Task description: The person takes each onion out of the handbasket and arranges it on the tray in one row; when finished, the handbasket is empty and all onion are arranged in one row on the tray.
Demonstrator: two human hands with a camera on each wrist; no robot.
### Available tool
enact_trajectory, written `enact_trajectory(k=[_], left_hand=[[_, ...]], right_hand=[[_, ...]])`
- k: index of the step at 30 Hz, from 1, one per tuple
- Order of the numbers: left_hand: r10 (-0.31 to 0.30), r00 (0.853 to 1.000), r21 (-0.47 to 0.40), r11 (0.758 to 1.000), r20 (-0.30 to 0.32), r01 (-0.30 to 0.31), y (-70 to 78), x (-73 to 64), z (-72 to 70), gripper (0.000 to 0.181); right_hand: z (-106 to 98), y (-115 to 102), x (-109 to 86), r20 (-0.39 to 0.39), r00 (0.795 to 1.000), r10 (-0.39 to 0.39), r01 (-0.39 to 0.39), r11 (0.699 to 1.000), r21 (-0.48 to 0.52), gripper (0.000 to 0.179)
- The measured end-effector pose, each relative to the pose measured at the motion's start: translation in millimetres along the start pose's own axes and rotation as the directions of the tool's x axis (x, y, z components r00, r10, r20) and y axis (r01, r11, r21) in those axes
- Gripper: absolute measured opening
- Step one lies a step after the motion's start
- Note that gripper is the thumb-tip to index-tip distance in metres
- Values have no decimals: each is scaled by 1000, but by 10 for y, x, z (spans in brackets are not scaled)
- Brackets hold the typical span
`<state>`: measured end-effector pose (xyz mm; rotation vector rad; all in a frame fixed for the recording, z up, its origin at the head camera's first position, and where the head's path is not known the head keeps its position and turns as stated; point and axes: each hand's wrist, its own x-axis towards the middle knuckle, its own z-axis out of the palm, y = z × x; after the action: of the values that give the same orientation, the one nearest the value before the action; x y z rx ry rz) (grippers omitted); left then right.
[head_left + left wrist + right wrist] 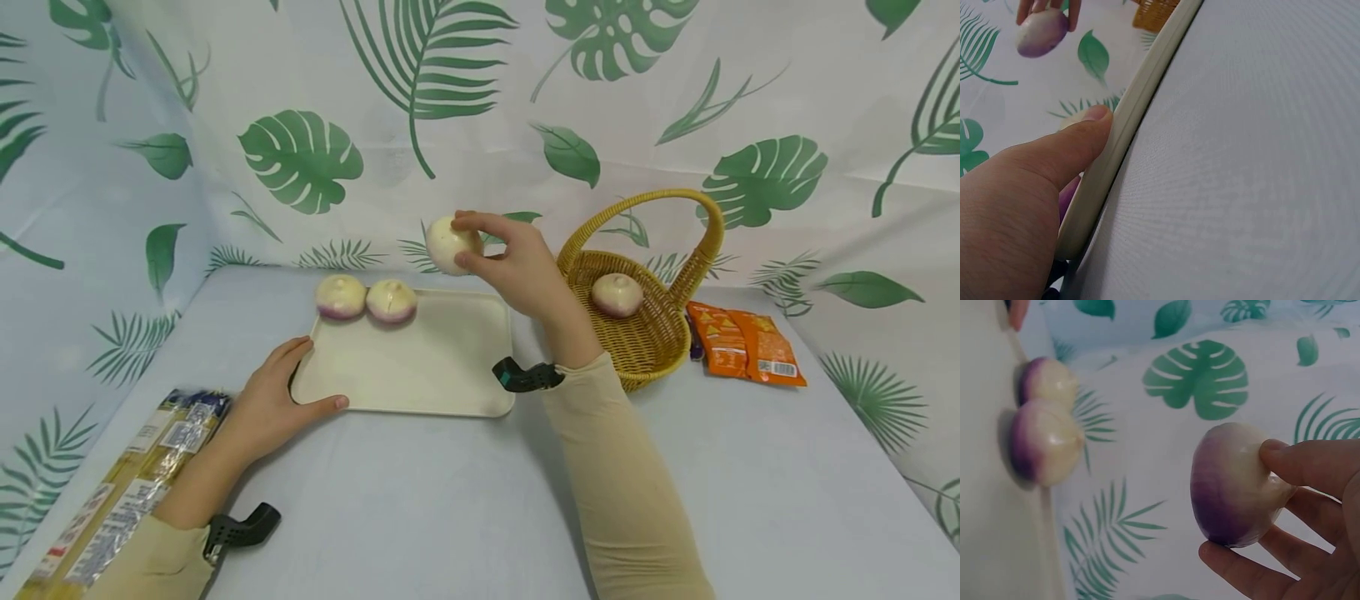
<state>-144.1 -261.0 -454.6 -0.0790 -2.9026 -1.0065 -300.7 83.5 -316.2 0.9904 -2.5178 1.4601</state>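
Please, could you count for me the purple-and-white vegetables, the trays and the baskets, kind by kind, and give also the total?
Purple-and-white vegetables: 4
Tray: 1
Basket: 1
Total: 6

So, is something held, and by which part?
The right hand holds a purple-white bulb by its pale, knobbed end; the left hand touches the tray's rim.

Passable over the right half of the cream tray (450, 358); blocked at back left by two turnips (392, 305), rightward by a wicker basket (626, 342) with arched handle (708, 237).
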Motion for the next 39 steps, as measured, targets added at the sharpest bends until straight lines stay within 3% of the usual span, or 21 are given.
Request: enact_trajectory(k=[16, 28, 39], left_hand=[[-1, 1000, -5, 1000, -4, 1, 12, -5, -6, 117], [5, 1000, -5, 1000, -4, -5, 17, -7, -1, 115], [-3, 1000, 2, 1000, 7, 3, 25, -2, -17, 116]], right_hand=[[372, 338, 75, 60, 996, 68, -64, 996, -68, 41], [548, 531, 71, 120, 984, 129, -118, 989, -94, 41], [617, 627, 60, 144, 980, 135, -123, 988, -89, 40]])
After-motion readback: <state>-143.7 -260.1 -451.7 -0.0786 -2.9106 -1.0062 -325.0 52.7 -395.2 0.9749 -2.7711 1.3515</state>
